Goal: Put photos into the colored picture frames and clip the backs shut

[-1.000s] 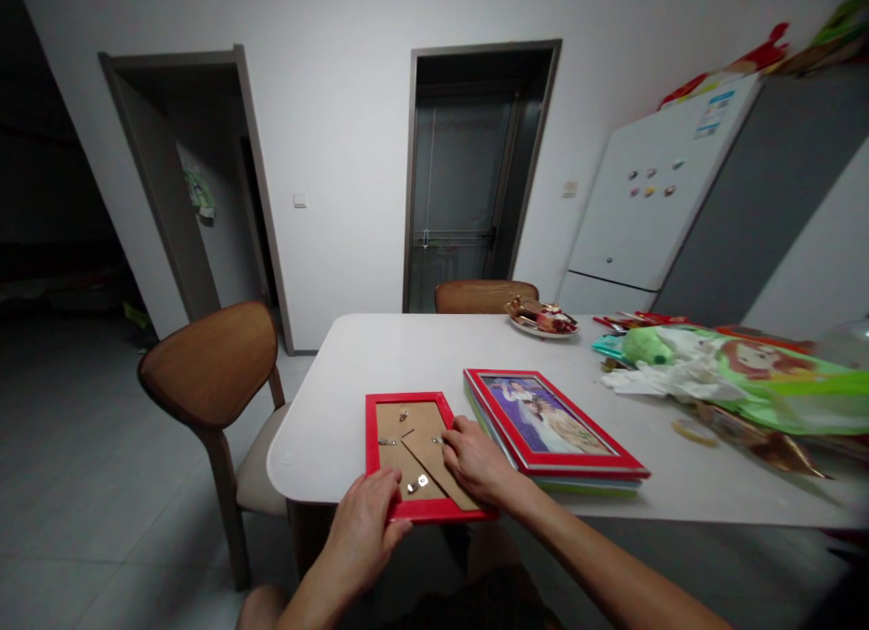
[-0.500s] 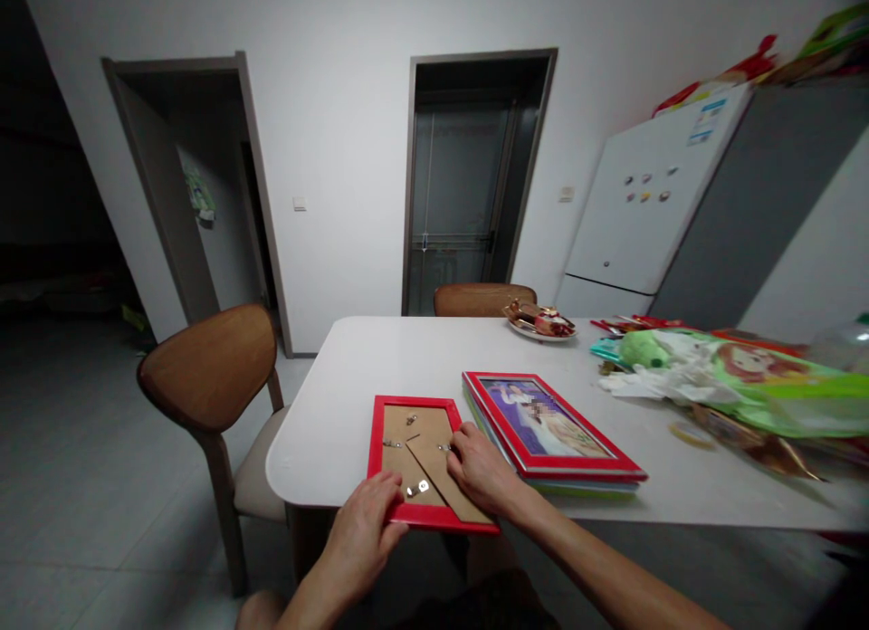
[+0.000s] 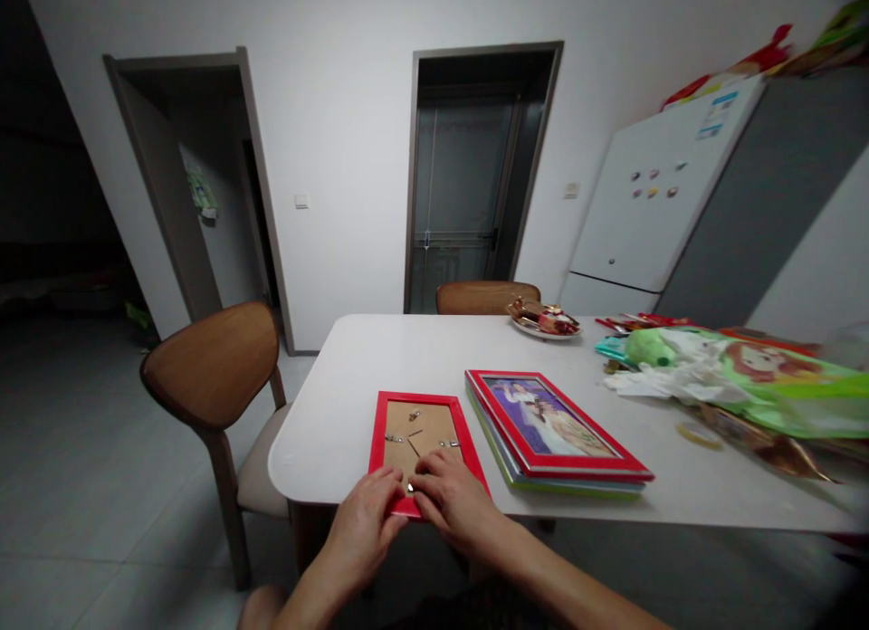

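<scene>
A red picture frame (image 3: 419,399) lies face down at the near edge of the white table (image 3: 326,386), its tan backing board (image 3: 400,419) showing metal clips and a thin strut line. My left hand (image 3: 367,517) is closed around the frame's lower left edge, thumb below it. Curled over the frame's bottom part, my right hand (image 3: 456,503) has its fingertips pressed at the lower metal clip (image 3: 410,488), which they mostly cover. To the right, another red frame with a photo (image 3: 549,422) rests face up on a stack of frames.
Brown chairs stand at the left (image 3: 214,367) and behind the table (image 3: 487,297). A plate of wrapped items (image 3: 545,320) sits at the back. Green packaging (image 3: 780,367) and a tape roll (image 3: 699,436) lie at the right. A fridge (image 3: 631,205) stands beyond.
My right hand has moved left and down from the frame's right-side clip to the lower clip. The backing board's diagonal strut edge is now mostly covered. My left hand keeps its hold.
</scene>
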### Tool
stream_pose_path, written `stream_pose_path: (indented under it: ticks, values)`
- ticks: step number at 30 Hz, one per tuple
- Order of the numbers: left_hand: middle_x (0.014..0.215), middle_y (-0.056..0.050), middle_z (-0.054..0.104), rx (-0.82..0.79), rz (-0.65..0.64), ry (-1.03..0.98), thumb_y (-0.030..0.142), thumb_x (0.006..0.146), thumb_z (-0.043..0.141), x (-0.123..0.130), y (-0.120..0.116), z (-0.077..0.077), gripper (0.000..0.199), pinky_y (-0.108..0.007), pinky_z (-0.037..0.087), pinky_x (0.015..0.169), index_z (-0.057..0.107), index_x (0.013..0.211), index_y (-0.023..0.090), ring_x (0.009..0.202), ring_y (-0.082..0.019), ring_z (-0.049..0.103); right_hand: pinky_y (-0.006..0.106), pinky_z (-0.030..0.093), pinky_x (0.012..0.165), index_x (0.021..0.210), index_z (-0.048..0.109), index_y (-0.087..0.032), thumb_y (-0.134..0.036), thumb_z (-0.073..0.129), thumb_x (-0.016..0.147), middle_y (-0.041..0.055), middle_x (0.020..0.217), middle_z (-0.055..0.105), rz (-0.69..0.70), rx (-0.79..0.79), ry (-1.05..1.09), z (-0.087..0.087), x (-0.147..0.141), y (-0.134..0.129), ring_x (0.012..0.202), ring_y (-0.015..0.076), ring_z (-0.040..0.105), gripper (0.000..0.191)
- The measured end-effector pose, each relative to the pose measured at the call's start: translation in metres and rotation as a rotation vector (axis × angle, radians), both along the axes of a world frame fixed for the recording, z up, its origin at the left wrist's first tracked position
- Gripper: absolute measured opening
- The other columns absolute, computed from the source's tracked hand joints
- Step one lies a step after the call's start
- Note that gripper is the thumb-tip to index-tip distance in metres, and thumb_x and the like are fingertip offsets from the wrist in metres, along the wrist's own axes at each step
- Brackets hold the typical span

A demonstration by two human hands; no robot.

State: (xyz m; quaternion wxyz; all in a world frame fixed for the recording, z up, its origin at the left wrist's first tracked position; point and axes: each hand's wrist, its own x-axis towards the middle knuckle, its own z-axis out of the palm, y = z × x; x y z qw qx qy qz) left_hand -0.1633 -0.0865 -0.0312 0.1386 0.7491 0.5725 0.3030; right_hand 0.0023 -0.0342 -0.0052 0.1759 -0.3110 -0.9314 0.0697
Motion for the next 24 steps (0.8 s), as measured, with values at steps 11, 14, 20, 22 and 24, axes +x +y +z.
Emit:
stream_pose_path:
  ticks: [11, 14, 20, 22, 24]
  values:
    - [0.118, -0.008, 0.052, -0.025, 0.004, -0.014, 0.018, 0.072, 0.053, 0.001, 0.0, 0.002, 0.04, -0.037, 0.034, 0.096, 0.049, 0.112, 0.017, 0.112, -0.019, 0.043, 0.029, 0.033, 0.077, 0.093, 0.059, -0.02, -0.027, 0.041, 0.08, 0.0055, 0.09, 0.055, 0.029, -0.057, 0.075, 0.0, 0.004, 0.003, 0.085, 0.0169, 0.043, 0.023]
    - [0.118, -0.009, 0.052, -0.03, -0.003, 0.004, 0.014, 0.07, 0.052, 0.002, -0.002, 0.004, 0.037, -0.037, 0.035, 0.095, 0.051, 0.107, 0.017, 0.112, -0.02, 0.043, 0.027, 0.034, 0.076, 0.101, 0.057, -0.017, -0.022, 0.037, 0.082, 0.0079, 0.093, 0.055, -0.031, -0.072, 0.132, -0.003, -0.01, 0.023, 0.086, 0.0159, 0.045, 0.028]
    - [0.119, -0.009, 0.051, -0.045, 0.009, 0.041, 0.014, 0.07, 0.053, 0.006, -0.009, 0.01, 0.03, -0.04, 0.033, 0.096, 0.055, 0.099, 0.018, 0.113, -0.022, 0.042, 0.025, 0.033, 0.068, 0.076, 0.063, -0.016, -0.022, 0.04, 0.08, 0.0058, 0.076, 0.057, -0.13, 0.005, 0.044, -0.011, -0.048, 0.057, 0.073, 0.0144, 0.047, 0.023]
    - [0.119, -0.009, 0.05, -0.047, 0.012, 0.041, 0.014, 0.07, 0.053, 0.006, -0.01, 0.01, 0.031, -0.04, 0.034, 0.095, 0.054, 0.101, 0.017, 0.112, -0.022, 0.043, 0.024, 0.032, 0.065, 0.068, 0.062, -0.015, -0.019, 0.04, 0.079, 0.0059, 0.071, 0.056, -0.174, 0.003, 0.019, -0.015, -0.056, 0.061, 0.068, 0.0136, 0.046, 0.026]
    - [0.119, -0.008, 0.051, -0.039, 0.007, 0.037, 0.015, 0.07, 0.053, 0.006, -0.01, 0.008, 0.031, -0.04, 0.034, 0.095, 0.054, 0.101, 0.018, 0.112, -0.022, 0.043, 0.024, 0.032, 0.063, 0.066, 0.062, -0.014, -0.015, 0.038, 0.078, 0.0059, 0.07, 0.056, -0.182, -0.018, 0.004, -0.019, -0.059, 0.062, 0.066, 0.013, 0.045, 0.027]
